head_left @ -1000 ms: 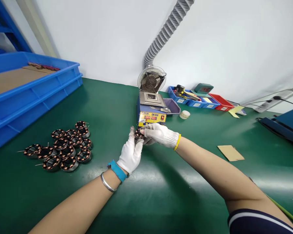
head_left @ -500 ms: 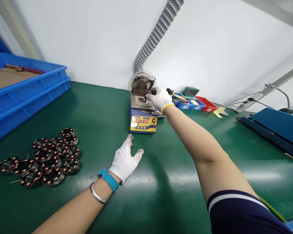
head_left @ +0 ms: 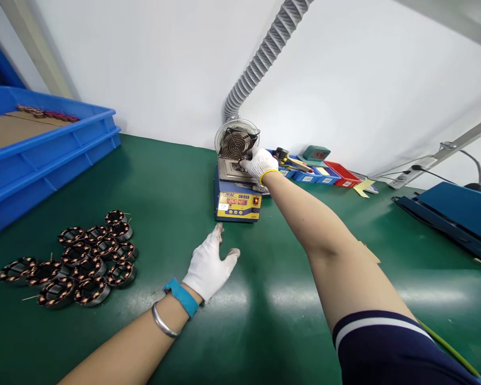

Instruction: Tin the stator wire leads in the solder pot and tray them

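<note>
My right hand (head_left: 260,164), in a white glove with a yellow cuff, is closed on a small motor stator (head_left: 242,160), mostly hidden by the fingers. It holds the stator at the opening on top of a blue and yellow solder pot (head_left: 237,207) with red digits on its front. Gloved in white too, my left hand (head_left: 211,266) rests over the green table in front of the pot, thumb and fingers apart, holding nothing. To its left several copper-wound stators (head_left: 90,268) stand grouped on the table, a few with wire ends sticking out.
Behind the pot is a round fan grille (head_left: 237,144) joined to a grey flexible duct (head_left: 260,56). A large blue crate (head_left: 52,155) stands at left. Small blue bins and a red bin (head_left: 342,175) line the wall, with a blue case (head_left: 457,214) at far right.
The view has shifted slightly, moving the scene a little right. My right hand stays at the pot with the stator, its wrist slightly turned. My left hand keeps its pose.
</note>
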The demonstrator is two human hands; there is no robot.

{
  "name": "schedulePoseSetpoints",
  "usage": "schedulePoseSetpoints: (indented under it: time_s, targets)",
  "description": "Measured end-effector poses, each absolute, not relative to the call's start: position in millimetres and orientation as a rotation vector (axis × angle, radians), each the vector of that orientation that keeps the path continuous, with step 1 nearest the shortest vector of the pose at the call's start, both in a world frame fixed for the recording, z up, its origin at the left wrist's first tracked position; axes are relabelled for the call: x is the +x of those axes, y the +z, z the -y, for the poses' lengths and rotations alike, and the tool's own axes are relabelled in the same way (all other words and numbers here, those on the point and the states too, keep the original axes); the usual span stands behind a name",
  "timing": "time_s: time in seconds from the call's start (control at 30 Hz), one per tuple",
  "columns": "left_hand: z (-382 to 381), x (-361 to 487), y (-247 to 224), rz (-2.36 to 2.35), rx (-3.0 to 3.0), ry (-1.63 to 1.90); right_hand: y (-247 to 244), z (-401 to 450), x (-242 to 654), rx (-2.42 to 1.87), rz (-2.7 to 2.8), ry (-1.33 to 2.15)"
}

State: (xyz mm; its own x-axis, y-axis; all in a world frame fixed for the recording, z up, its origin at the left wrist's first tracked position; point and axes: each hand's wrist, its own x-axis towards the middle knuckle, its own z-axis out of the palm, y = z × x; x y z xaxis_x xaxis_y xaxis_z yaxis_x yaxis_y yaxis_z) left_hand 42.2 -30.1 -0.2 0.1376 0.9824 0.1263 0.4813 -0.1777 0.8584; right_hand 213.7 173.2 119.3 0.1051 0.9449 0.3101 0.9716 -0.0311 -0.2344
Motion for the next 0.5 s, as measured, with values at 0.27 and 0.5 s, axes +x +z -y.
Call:
schedulePoseSetpoints:
  time_s: [0.27,0.5]
  targets:
    - [30.7,41.7,2.3,-1.409,1.760,0.936,129.3,-169.2,211.9,-2.010,1.847,-0.087]
    - [29.8,42.2,1.3,-1.407,1.759,0.934,120.7,-170.4,209.3,-2.018,1.870,-0.095]
